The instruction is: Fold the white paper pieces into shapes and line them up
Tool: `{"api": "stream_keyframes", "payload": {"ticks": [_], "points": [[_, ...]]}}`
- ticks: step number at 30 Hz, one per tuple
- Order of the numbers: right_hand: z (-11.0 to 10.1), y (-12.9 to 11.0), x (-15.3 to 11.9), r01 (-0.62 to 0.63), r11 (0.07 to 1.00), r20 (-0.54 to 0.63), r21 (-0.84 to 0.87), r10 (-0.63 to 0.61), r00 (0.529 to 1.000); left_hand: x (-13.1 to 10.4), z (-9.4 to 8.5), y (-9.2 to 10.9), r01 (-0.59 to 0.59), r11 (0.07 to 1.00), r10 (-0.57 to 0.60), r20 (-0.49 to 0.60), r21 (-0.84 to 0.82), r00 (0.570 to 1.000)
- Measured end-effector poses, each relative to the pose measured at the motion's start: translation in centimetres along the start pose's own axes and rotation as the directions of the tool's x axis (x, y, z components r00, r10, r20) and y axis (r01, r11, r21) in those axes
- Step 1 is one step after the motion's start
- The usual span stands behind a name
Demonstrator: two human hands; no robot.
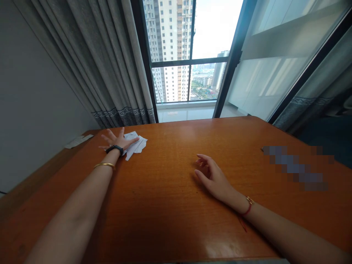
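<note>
My left hand (118,141) is stretched toward the far left of the table, its fingers spread wide over a small heap of white paper pieces (139,144). The palm covers part of the heap, and whether it presses on the paper is hard to see. A black band and a gold bangle circle that wrist. Nearer the middle, my right hand (211,176) rests on its side at the wooden tabletop (162,198). Its fingers are loosely curved, thumb apart from them, with nothing held. A red cord bracelet is on the right wrist.
More white paper (79,141) lies at the table's far left edge by the wall. A pixelated patch (295,165) hides something on the right side of the table. Beyond the far edge stand a grey curtain (115,66) and a dark-framed sliding door (229,62).
</note>
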State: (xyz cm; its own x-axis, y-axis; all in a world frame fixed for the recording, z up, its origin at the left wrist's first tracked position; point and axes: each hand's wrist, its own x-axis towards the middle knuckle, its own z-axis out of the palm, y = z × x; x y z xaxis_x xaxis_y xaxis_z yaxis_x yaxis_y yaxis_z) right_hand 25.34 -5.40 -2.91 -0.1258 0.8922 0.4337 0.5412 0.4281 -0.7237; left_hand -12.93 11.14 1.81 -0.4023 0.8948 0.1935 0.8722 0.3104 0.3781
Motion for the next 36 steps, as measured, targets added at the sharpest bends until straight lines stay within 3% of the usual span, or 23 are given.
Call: {"api": "stream_keyframes", "payload": {"ticks": [3,5,8,11,13,17,19,21,24,26,29,32,36], "points": [[-0.2,-0.3,0.0,-0.002,1.000,-0.004,0.025,0.002,1.000,0.8,3.1,-0.6,0.009,0.998,-0.020,0.168,0.067,0.986],[-0.3,-0.5,-0.1,-0.007,1.000,0.006,0.019,0.007,1.000,1.0,4.7,-0.6,-0.016,0.994,-0.007,0.205,0.108,0.979],[-0.3,-0.8,-0.2,-0.007,1.000,0.050,0.007,0.006,0.999,0.3,5.6,0.0,-0.097,0.985,0.062,0.232,0.146,0.971],[-0.2,-1.2,-0.2,0.012,1.000,0.089,0.006,-0.012,0.996,-0.8,5.5,0.6,-0.162,0.977,0.125,0.243,0.136,0.962],[-0.2,-1.4,-0.2,0.023,1.000,0.093,0.011,-0.024,0.995,-1.3,5.1,0.8,-0.187,0.977,0.165,0.195,0.103,0.967],[-0.2,-1.3,0.1,0.032,0.999,0.064,0.015,-0.033,0.997,-1.9,4.1,0.9,-0.229,0.969,0.233,-0.040,0.092,0.972],[-0.3,-1.2,0.3,0.035,0.999,0.048,0.016,-0.035,0.998,-1.9,3.7,0.9,-0.220,0.969,0.235,-0.137,0.114,0.962],[-0.2,-1.1,0.4,0.036,0.999,0.041,0.015,-0.037,0.999,-1.7,3.5,0.8,-0.169,0.978,0.188,-0.156,0.125,0.970],[-0.1,-1.2,0.4,0.036,0.999,0.052,0.010,-0.036,0.998,-0.8,3.7,0.6,-0.076,0.991,0.072,0.045,0.112,0.996],[-0.1,-1.4,0.3,0.034,0.999,0.068,0.005,-0.035,0.997,-0.2,4.1,0.7,-0.070,0.990,0.043,0.214,0.124,0.976],[-0.1,-1.5,0.2,0.030,1.000,0.095,0.005,-0.030,0.995,-0.4,4.6,1.4,-0.142,0.976,0.087,0.306,0.162,0.948],[-0.2,-1.4,0.2,0.020,1.000,0.109,-0.002,-0.020,0.994,-2.9,5.0,2.9,-0.257,0.955,0.198,0.324,0.151,0.925],[-0.1,-1.3,0.1,0.118,0.989,0.114,-0.087,-0.108,0.988,-9.4,5.6,6.3,-0.432,0.901,0.392,0.350,0.041,0.851]]}}
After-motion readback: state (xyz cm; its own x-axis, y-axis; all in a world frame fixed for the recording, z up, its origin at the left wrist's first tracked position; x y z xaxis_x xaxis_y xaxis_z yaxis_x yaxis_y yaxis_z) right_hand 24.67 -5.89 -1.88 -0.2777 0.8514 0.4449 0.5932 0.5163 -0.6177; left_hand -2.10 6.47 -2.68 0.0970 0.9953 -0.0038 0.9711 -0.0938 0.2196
